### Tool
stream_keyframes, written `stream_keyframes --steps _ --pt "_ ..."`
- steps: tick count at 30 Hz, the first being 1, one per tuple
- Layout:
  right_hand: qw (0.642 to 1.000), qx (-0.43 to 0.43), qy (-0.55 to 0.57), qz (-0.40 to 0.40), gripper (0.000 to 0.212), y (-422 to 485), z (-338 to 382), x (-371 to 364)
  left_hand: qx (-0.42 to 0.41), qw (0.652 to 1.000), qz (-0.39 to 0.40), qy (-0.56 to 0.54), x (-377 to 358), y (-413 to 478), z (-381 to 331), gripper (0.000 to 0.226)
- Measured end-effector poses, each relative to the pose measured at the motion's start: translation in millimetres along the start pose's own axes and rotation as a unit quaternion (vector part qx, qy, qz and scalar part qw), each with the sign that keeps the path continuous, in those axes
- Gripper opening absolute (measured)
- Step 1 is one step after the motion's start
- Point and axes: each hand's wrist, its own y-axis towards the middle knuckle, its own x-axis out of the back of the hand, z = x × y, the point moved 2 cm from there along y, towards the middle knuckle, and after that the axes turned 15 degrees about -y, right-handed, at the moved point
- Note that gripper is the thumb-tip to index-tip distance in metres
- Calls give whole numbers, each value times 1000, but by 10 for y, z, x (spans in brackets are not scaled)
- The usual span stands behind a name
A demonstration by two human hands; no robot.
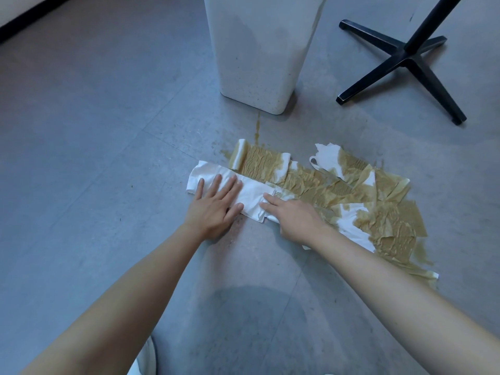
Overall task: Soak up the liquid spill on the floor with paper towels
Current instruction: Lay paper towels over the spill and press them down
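Note:
A brown liquid spill (257, 128) runs across the grey floor from the foot of a white bin. Several paper towels (338, 190) lie over it, most of them soaked tan and wrinkled. A dry white paper towel strip (254, 193) lies at the near left edge of the wet patch. My left hand (213, 207) presses flat on this strip, fingers spread. My right hand (295, 217) rests palm down on the strip's right end, its index finger stretched toward the wet towels.
A white speckled bin (257, 55) stands just beyond the spill. A black cross-shaped table base (405, 58) sits at the upper right. Bare grey floor (94, 158) stretches to the left. A white shoe tip (146, 358) shows at the bottom edge.

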Motion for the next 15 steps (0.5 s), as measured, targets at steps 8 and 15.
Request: stream_keyframes --steps 8,15 --pt "1000 3 -10 -10 51 31 23 150 -104 994 14 29 18 3 -218 76" --pt "1000 6 -1 -8 59 12 7 133 -105 994 11 23 -51 -20 -301 73"
